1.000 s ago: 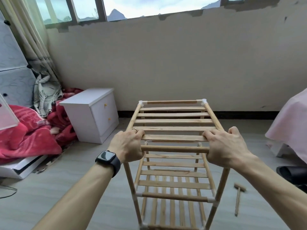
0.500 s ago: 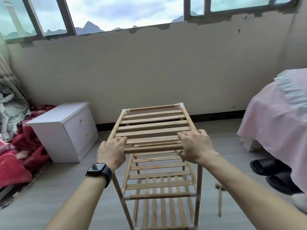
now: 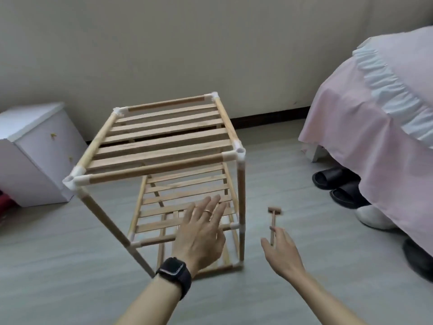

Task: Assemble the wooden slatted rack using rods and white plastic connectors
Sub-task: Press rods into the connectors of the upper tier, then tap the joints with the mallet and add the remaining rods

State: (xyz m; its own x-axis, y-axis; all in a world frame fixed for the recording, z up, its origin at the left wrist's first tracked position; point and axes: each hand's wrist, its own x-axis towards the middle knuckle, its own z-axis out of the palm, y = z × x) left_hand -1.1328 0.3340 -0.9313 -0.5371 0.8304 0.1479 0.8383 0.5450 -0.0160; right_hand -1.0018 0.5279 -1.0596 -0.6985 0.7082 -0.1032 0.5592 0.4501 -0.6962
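Now upright on the floor, just beyond the left hand: wooden slatted rack [image 3: 164, 146], three tiers of slats joined by rods and white plastic connectors [image 3: 239, 154] at the corners. Left hand [image 3: 201, 235] open, fingers straight and spread, hovering in front of the middle tier, gripping nothing. Right hand [image 3: 282, 253] low beside the near right leg, fingers loosely extended, tips at the handle end of a small wooden mallet [image 3: 273, 215] lying on the floor, not yet closed round it. Probably fetching the mallet to seat joints. Best to grip well down the handle, steady a rod with the left hand, then tap lightly and straight down onto each connector. Further right of the right hand: dark slippers [image 3: 337, 184] under a pink bed cover [image 3: 365, 127].
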